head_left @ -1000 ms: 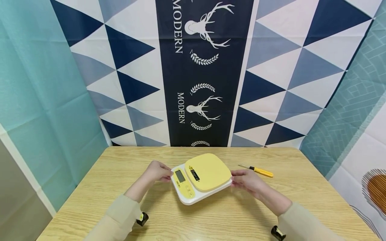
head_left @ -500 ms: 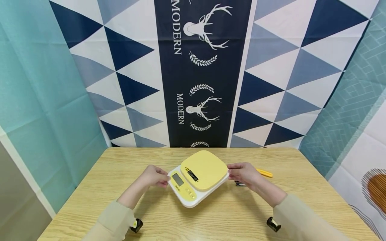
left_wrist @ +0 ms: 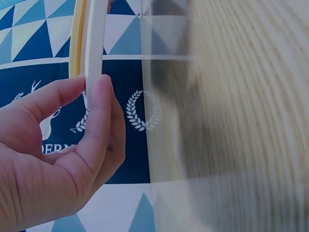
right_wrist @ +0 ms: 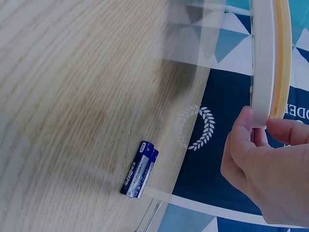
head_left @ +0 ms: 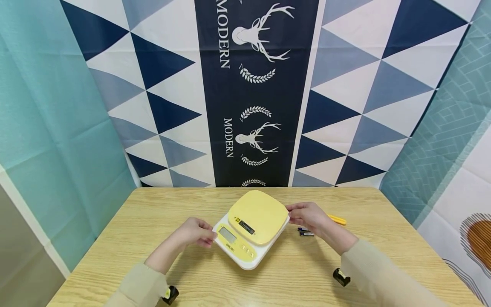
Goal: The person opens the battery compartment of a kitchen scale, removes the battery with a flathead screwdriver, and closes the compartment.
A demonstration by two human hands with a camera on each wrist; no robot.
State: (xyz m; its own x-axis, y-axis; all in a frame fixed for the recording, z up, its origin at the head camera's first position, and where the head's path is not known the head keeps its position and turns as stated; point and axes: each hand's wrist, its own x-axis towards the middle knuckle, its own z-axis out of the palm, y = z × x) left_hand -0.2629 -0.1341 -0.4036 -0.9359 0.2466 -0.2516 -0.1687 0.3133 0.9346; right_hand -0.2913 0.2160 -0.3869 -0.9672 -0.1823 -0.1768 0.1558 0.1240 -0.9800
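Observation:
A yellow and white kitchen scale (head_left: 258, 219) is held up over the table, its display and buttons turned toward the near left. My left hand (head_left: 194, 232) pinches its left corner by the display, with the thumb on top. At the opposite side my right hand (head_left: 311, 218) grips the far right edge. Seen edge-on in the left wrist view, the white base of the scale (left_wrist: 96, 38) sits between thumb and fingers. Likewise, the right wrist view has the scale (right_wrist: 263, 58) between fingertips and thumb, apart from the tabletop.
Two blue batteries (right_wrist: 140, 170) lie side by side on the wooden table (head_left: 153, 213), below the right hand. Beyond that hand shows the yellow handle of a screwdriver (head_left: 337, 219), partly hidden. A patterned cloth (head_left: 253, 94) hangs behind the table's back edge.
Both hands have shifted the scale slightly left and turned it counterclockwise, bringing its display side nearer to me. The batteries have come into view, while my right hand now covers part of the screwdriver.

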